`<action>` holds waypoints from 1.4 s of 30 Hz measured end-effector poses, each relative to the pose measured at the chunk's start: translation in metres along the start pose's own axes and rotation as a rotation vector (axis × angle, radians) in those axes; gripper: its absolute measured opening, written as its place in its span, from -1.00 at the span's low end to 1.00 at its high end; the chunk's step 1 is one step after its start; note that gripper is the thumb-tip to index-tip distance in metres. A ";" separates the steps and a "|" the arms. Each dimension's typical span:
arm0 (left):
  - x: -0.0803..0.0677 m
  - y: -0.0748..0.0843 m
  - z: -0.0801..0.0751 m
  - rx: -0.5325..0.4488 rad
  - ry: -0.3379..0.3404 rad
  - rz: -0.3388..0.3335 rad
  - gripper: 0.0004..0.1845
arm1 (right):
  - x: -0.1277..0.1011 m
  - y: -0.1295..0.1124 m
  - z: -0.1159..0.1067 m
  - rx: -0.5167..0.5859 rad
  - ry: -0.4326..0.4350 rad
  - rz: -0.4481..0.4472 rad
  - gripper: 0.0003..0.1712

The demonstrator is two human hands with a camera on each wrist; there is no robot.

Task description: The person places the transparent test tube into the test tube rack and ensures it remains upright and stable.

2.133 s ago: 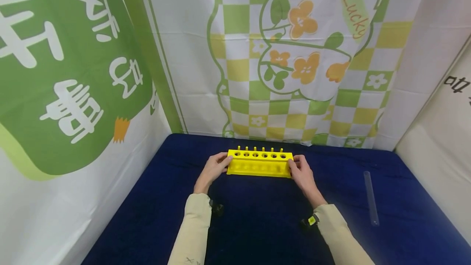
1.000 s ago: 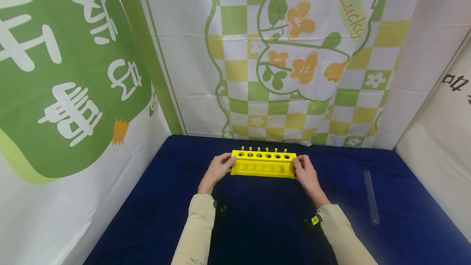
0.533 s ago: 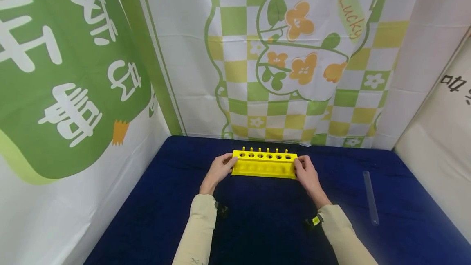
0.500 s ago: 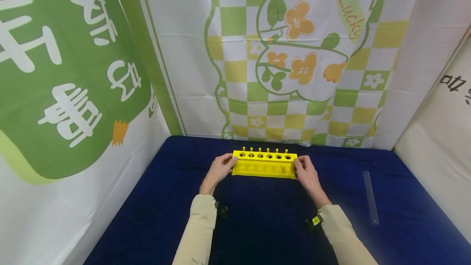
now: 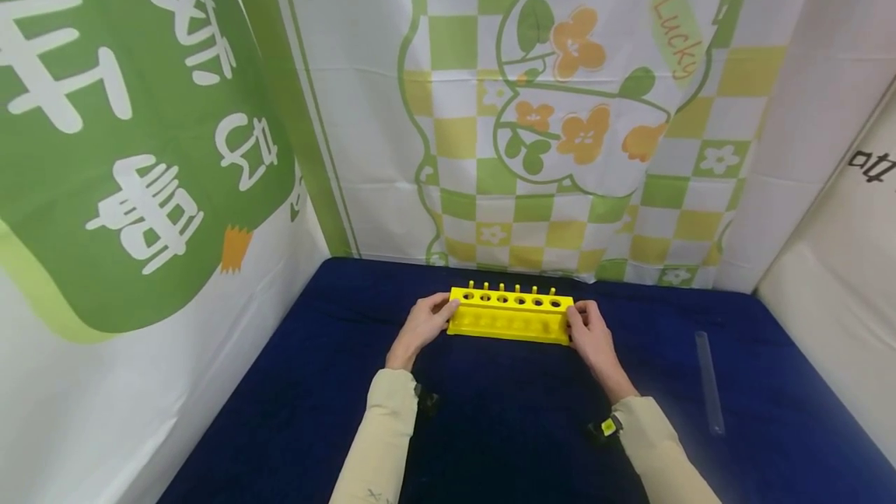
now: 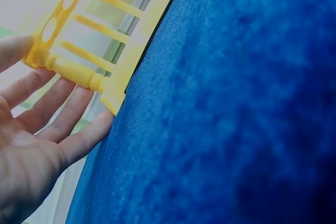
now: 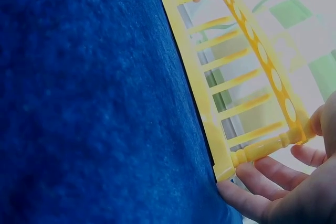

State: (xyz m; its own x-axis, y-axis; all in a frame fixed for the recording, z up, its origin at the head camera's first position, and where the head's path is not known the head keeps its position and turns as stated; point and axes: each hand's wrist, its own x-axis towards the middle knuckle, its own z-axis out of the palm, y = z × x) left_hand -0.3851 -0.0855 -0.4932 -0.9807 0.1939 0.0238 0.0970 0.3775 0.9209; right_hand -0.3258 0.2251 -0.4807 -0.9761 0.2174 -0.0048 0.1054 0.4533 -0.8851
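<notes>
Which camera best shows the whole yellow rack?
The head view: it takes in the yellow rack end to end, from above, all six holes visible. The right wrist view shows it slantwise; the left wrist view shows only part, cut off by the frame.

Dressed in Pale Beige and Black

The person wears long sleeves of pale beige cloth, loose enough to crease softly along the forearm. The left sleeve (image 5: 383, 434) carries a few thin dark marks (image 5: 378, 496), something like small crosses, at the lower edge of the head view; they are too small to read. The right sleeve (image 5: 661, 449) matches it in colour. Both stop short of the wrist, leaving the left hand (image 5: 422, 323) and the right hand (image 5: 595, 339) bare. By each cuff sits a small black device; the left device (image 5: 426, 400) looks dark all over, while the right device (image 5: 596, 430) bears a bright yellow-green patch (image 5: 608, 427).
</notes>
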 end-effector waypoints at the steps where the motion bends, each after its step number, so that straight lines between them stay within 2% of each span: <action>1: 0.000 0.000 0.001 0.001 0.000 -0.002 -0.40 | 0.000 0.000 -0.001 0.001 0.002 -0.003 -0.47; 7: 0.000 0.003 0.004 0.008 -0.001 -0.004 -0.41 | 0.001 0.003 -0.005 0.014 0.002 -0.015 -0.47; 17: -0.005 0.005 0.010 0.011 -0.035 0.011 -0.37 | -0.002 0.009 -0.011 0.017 0.005 0.021 -0.43; 42: -0.003 0.010 0.020 0.027 -0.033 -0.001 -0.36 | 0.000 0.013 -0.019 0.034 0.010 0.028 -0.43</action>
State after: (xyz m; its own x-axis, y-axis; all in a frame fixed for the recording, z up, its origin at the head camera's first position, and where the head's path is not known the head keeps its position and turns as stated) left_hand -0.3782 -0.0641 -0.4917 -0.9747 0.2231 0.0096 0.1009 0.4016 0.9102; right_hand -0.3204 0.2476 -0.4828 -0.9708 0.2386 -0.0257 0.1264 0.4172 -0.9000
